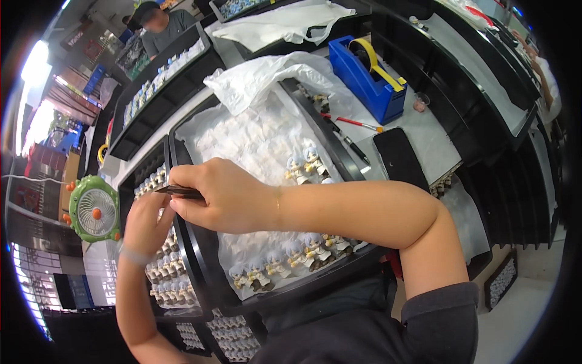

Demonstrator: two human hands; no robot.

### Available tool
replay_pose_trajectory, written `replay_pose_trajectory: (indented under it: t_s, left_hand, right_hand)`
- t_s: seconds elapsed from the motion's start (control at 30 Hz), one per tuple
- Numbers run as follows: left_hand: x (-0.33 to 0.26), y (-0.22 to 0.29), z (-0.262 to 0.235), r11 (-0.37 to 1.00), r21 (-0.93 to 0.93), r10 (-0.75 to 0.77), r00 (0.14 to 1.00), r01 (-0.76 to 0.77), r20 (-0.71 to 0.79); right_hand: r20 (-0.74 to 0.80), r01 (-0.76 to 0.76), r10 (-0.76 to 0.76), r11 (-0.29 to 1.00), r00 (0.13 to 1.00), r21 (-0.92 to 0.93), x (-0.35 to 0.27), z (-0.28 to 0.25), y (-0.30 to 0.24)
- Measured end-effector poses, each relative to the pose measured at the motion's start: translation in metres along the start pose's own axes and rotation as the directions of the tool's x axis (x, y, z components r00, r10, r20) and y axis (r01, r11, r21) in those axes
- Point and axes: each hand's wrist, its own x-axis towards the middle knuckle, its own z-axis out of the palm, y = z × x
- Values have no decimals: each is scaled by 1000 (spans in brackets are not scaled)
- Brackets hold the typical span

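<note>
My right hand (224,195) reaches across the middle tray to the left, its thumb and fingers closed round dark, slim tweezers (183,192). Beside their tip is my left hand (144,223), over the left tray (193,267). Its thumb and fingers are drawn together; whatever they hold is too small and covered to name. Rows of small figurines (173,267) with pale blue hair and white clothes stand in that tray. Similar figurines (295,250) line the near edge of the middle tray (209,280), which is lined with crumpled white paper (233,136). More of them sit at its right side.
A blue tape dispenser (367,79) stands beyond the tray, near a red brush (351,123), a black pen (351,147) and a black phone (400,161). A green fan (94,209) is at left. Black trays (461,79) stack at right; a person (167,30) sits far left.
</note>
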Motion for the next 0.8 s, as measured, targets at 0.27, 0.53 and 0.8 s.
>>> replay_pose_trajectory:
  t_s: [0.27,0.53,0.8]
  left_hand:
    - [186,-38,99,967,207,189,965,-150,-184]
    - [219,-121,15,612,-789,-658,588,52,-471]
    - [43,-255,-90,753,-431,-657,544,497,-522]
  right_hand:
    - [-115,82,-87,996,990,-43,5,13,12]
    - [-48,6,-11,995,999,-99,2,1,11]
    - [9,20,-19,982,1000,-188,6,10,3]
